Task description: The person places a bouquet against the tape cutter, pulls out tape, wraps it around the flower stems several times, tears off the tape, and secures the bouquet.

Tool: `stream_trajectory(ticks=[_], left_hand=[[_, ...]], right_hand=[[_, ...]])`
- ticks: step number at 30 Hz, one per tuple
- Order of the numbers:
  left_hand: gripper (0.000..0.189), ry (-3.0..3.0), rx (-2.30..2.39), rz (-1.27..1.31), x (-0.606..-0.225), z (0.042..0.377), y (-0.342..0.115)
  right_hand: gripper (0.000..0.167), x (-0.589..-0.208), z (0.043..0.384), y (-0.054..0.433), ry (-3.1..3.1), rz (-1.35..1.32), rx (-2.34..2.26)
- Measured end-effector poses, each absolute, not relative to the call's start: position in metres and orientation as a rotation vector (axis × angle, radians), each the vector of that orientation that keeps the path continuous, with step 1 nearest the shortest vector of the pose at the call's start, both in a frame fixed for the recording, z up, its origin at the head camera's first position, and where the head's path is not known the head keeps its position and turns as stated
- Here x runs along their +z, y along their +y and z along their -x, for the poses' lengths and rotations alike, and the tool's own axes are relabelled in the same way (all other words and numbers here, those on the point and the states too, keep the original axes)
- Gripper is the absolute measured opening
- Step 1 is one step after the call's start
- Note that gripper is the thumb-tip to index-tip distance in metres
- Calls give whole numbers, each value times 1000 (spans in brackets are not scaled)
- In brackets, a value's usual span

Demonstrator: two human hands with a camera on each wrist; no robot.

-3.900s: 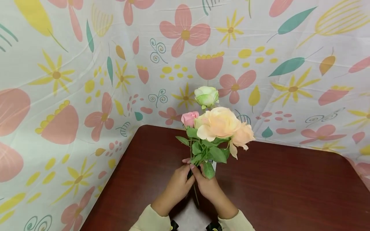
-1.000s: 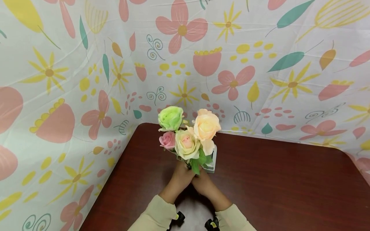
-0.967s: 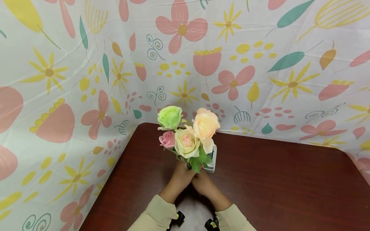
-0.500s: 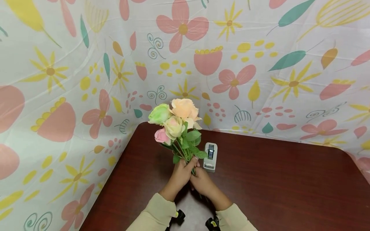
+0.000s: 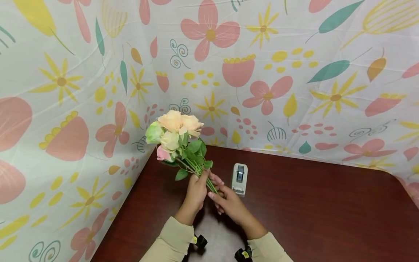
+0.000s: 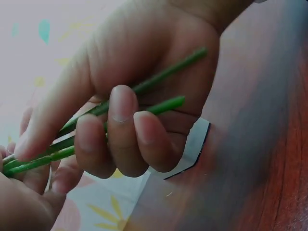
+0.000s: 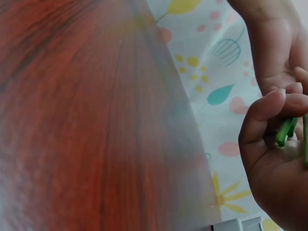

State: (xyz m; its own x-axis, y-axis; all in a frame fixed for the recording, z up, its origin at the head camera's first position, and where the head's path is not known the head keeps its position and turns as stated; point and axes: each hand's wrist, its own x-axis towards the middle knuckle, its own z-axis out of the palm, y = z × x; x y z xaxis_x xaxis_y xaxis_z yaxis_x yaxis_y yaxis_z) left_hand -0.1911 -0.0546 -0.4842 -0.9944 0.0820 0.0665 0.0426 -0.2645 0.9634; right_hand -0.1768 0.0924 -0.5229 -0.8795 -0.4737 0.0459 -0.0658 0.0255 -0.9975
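A bunch of roses (image 5: 171, 140), in peach, cream, green and pink, leans to the left above the table in the head view. My left hand (image 5: 195, 189) grips its green stems just below the leaves. Around the lower stem ends curl the fingers of my right hand (image 5: 231, 204), close beside the left. The left wrist view shows the cut ends of the stems (image 6: 166, 105) at the right palm, with several fingers bent over them. Stem ends (image 7: 284, 132) also show between the right hand's fingers in the right wrist view. The left hand partly hides the middle of the stems.
A white tape dispenser (image 5: 240, 180) stands on the dark red-brown table (image 5: 311, 207), just right of the hands. Flower-printed cloth (image 5: 278, 54) lines the back and left sides. Black straps (image 5: 200, 241) sit at the cuffs of both pale sleeves.
The roses have swung left and tipped over to that side, with the left hand following. The tape dispenser, earlier partly covered by the flowers, shows whole. The right hand's fingers have loosened and spread somewhat.
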Motion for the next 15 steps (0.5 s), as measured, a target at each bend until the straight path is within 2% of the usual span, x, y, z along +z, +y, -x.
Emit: stream_trajectory(ticks=[4,11,15], left_hand=[[59,1819,2558,-192,-484,193,-57],[37,1658,2717,-99,-485,196,-59],[31,1575,2770,-65,-484,196,-61]], right_hand=[[30,-524,179,94,1991,537,-1970],[29,-527,183,100,1893,529,-2123],[28,-528,183,100,1903,397,-2242]])
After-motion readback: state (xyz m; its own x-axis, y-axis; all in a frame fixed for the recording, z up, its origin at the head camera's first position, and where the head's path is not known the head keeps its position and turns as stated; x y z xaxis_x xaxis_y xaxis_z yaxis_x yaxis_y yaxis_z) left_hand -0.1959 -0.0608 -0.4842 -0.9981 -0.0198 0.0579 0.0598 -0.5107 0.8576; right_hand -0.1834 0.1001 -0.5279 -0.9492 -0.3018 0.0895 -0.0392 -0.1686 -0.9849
